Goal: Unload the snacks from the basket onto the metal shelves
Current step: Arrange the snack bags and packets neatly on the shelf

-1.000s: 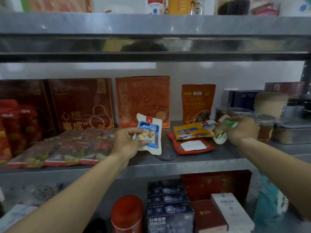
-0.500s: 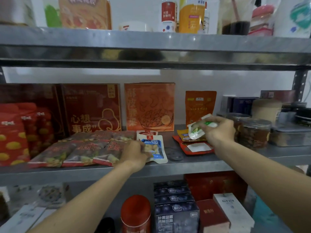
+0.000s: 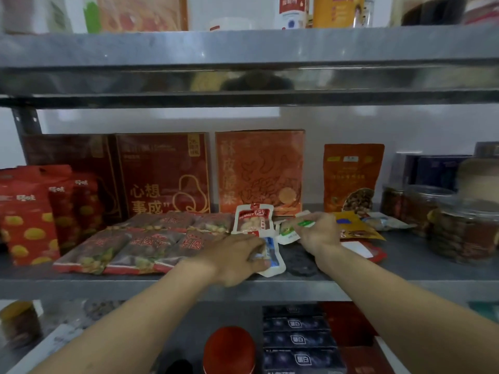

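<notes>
On the middle metal shelf (image 3: 405, 265) one orange box (image 3: 260, 171) stands upright against the wall; I give all places from this box. Just before its lower edge lies one red peanut packet (image 3: 252, 220). Before that packet, close to the front edge of the shelf, lies one blue-and-white packet (image 3: 274, 259). The left hand (image 3: 235, 261) covers the left part of it, and its grip is closed on the packet, thumb and fingers pinching the edge. Before the right corner of the box, the right hand (image 3: 320, 233) has its grip closed on one green-and-white packet (image 3: 289, 232), which is held low over the shelf, just right of the peanut packet. I cannot tell if it touches the shelf.

Left of the box stand two dark red boxes (image 3: 162, 174). Before them lie flat dark red packs (image 3: 140, 249), three in the front row and more behind. Right of the orange box stands one orange pouch (image 3: 352, 176), and one yellow packet (image 3: 356, 228) lies before this pouch. Farther right are three clear jars (image 3: 464, 233).
</notes>
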Motion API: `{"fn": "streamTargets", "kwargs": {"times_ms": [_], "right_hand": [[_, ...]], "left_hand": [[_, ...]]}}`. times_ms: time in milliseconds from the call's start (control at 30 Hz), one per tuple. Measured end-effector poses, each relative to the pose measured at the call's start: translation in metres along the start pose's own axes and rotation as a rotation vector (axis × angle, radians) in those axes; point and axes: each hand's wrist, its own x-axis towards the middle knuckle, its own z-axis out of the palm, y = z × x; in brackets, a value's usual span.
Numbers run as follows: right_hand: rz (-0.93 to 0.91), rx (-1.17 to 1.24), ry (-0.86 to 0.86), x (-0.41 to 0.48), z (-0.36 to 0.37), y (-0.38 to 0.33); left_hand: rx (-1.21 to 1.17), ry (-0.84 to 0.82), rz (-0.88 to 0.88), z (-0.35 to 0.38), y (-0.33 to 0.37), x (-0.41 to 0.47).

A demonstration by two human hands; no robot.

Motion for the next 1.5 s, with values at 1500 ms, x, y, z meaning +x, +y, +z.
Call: {"fn": "streamTargets", "kwargs": {"times_ms": [1500], "right_hand": [[-0.015,-0.58,-0.002,-0.004,-0.168,0.011]], "left_hand": [[0.066,0.231,0.216,-0.002,0.082,0.03]]}}
